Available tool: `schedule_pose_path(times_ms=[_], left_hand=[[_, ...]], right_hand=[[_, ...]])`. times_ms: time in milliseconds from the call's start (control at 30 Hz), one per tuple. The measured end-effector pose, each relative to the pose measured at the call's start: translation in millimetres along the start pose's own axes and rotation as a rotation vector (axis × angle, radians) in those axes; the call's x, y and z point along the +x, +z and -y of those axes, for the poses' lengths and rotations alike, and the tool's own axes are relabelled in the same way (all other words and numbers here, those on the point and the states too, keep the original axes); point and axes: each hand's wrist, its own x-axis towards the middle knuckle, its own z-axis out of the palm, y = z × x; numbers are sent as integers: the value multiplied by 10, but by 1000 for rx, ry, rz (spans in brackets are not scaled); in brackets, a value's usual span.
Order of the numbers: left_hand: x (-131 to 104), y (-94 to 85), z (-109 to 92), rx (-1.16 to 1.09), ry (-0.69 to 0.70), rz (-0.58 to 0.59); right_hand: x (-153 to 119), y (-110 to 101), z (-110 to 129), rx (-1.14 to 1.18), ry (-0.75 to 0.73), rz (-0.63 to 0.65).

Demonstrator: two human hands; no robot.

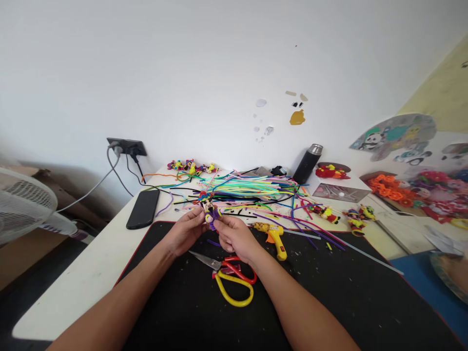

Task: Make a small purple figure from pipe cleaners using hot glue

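Between my two hands is a small pipe-cleaner doll (208, 206) with a purple body, a pale face with black markings and a red and blue headpiece. My left hand (187, 229) is closed on its left side, with fingers partly behind it. My right hand (236, 236) pinches the purple lower part. Scissors (234, 282) with one red and one yellow handle lie below my hands on the black mat (190, 312). To the right of my right hand rests a yellow glue gun (274, 237).
Behind the mat lies a pile of coloured pipe cleaners (248, 187). A phone (143, 209) is at left, near a white fan (29, 207). A black flask (308, 164), a white box (341, 189) and more dolls (356, 221) stand or lie at right.
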Motion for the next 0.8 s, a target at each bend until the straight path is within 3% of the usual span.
schedule_pose_path(times_ms=[300,800], left_hand=[[9,0,21,17,8,32],[7,46,58,-69,-48,-35]], right_hand=[[-16,0,7,-5,22,2],[-20,7,7,-51,20,-20]])
